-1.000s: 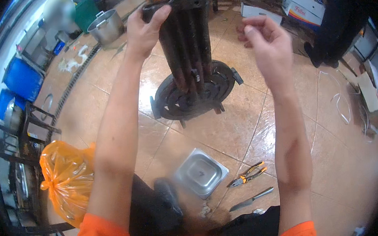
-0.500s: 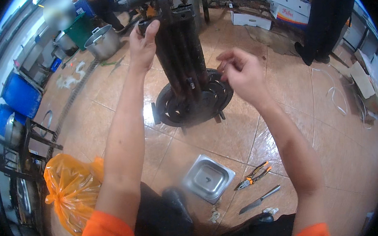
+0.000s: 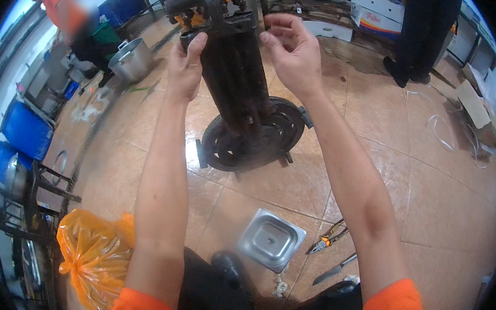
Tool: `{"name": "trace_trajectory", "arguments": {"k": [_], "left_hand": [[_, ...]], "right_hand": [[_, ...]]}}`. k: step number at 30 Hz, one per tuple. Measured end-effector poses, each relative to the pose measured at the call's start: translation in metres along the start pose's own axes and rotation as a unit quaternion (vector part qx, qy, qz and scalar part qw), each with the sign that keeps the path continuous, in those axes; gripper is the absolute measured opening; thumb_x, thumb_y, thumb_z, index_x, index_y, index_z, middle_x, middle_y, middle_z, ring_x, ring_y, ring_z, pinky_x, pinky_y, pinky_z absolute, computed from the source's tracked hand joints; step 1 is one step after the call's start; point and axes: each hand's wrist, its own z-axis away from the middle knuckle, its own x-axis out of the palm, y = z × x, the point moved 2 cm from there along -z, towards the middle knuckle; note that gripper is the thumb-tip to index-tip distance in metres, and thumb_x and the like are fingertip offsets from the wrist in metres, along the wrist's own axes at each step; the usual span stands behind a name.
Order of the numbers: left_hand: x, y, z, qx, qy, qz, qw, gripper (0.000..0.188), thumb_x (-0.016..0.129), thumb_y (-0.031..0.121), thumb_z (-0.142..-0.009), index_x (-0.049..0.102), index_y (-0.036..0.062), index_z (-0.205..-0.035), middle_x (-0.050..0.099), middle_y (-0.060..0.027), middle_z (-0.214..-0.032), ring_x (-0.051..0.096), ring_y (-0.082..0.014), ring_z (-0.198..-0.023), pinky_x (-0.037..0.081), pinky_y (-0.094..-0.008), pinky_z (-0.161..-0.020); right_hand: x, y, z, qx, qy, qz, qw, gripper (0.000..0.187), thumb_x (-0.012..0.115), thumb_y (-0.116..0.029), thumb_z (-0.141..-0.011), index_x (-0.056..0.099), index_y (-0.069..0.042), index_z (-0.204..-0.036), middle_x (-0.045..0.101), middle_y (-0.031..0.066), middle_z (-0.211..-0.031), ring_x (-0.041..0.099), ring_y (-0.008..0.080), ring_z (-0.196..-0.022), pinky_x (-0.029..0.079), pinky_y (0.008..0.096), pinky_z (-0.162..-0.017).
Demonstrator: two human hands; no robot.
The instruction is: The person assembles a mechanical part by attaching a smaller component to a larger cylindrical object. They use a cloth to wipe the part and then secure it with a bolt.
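In front of me a dark, greasy cast-iron gas burner [image 3: 234, 80] stands on end. Its round ring head [image 3: 259, 145] rests low near the floor tiles, and a pipe with small brass-coloured valves crosses its top. My left hand [image 3: 186, 69] grips the upper left edge, thumb on the front face. Beside the upper right edge is my right hand [image 3: 295, 55], fingers curved and apart; whether the fingertips touch the iron I cannot tell. Nearer me lie a square steel pan [image 3: 272, 240] with a small dark piece inside, orange-and-black pliers [image 3: 326, 239] and a knife [image 3: 333, 270].
A tied orange plastic bag [image 3: 96, 260] sits at my left beside a dark metal rack [image 3: 7, 209]. Further off are a large aluminium pot [image 3: 131, 62], a white carton [image 3: 378, 13] and blue bins [image 3: 27, 126]. One person [image 3: 71, 23] is at the far left, another's dark-trousered legs [image 3: 427, 24] at right.
My right hand has risen from near the ring head to the burner's upper right side. My left hand keeps its grip. A person has come further into view at the far left.
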Motion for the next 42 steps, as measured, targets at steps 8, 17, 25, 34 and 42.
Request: {"name": "trace_trajectory", "arguments": {"k": [8, 17, 25, 34, 42], "left_hand": [[0.021, 0.002, 0.005, -0.002, -0.018, 0.052, 0.998, 0.049, 0.068, 0.037, -0.093, 0.052, 0.0047, -0.126, 0.060, -0.0016, -0.115, 0.053, -0.0123, -0.107, 0.039, -0.0287, -0.098], [0.015, 0.000, 0.003, 0.025, 0.022, 0.045, 0.998, 0.039, 0.057, 0.033, -0.098, 0.053, 0.0041, -0.124, 0.059, -0.0008, -0.115, 0.051, -0.0114, -0.106, 0.038, -0.0276, -0.097], [0.032, 0.009, 0.008, 0.117, 0.064, -0.114, 0.985, 0.042, 0.047, 0.038, -0.104, 0.052, 0.0017, -0.124, 0.059, -0.0031, -0.115, 0.050, -0.0120, -0.106, 0.038, -0.0270, -0.096], [0.034, 0.003, 0.006, 0.078, 0.042, -0.053, 0.995, 0.043, 0.048, 0.041, -0.103, 0.052, 0.0042, -0.125, 0.057, -0.0012, -0.117, 0.048, -0.0111, -0.109, 0.035, -0.0263, -0.100], [0.024, -0.010, 0.001, 0.010, -0.036, 0.082, 0.996, 0.042, 0.047, 0.039, -0.103, 0.051, 0.0056, -0.129, 0.054, 0.0007, -0.123, 0.045, -0.0115, -0.114, 0.031, -0.0266, -0.104]], "right_hand": [[0.016, 0.011, -0.011, 0.029, 0.053, -0.199, 0.978, 0.011, 0.066, -0.004, -0.092, 0.063, -0.001, -0.102, 0.066, 0.0047, -0.095, 0.059, 0.0107, -0.087, 0.049, 0.0254, -0.080], [0.028, 0.018, 0.004, 0.042, 0.079, -0.287, 0.954, 0.010, 0.071, 0.004, -0.085, 0.064, 0.000, -0.092, 0.068, 0.0151, -0.107, 0.053, 0.0230, -0.126, 0.045, 0.0298, -0.099], [0.025, 0.013, 0.005, 0.034, 0.115, -0.284, 0.951, 0.008, 0.070, 0.004, -0.086, 0.066, 0.002, -0.092, 0.066, 0.0181, -0.113, 0.056, 0.0224, -0.121, 0.047, 0.0296, -0.098], [0.025, 0.011, 0.006, 0.016, 0.153, -0.239, 0.959, 0.010, 0.072, 0.000, -0.087, 0.066, 0.003, -0.095, 0.068, 0.0163, -0.111, 0.061, 0.0192, -0.110, 0.047, 0.0280, -0.095], [0.020, 0.016, 0.004, -0.004, 0.168, -0.207, 0.964, 0.009, 0.071, -0.002, -0.088, 0.065, 0.002, -0.093, 0.069, 0.0125, -0.105, 0.062, 0.0161, -0.104, 0.047, 0.0272, -0.092]]}}
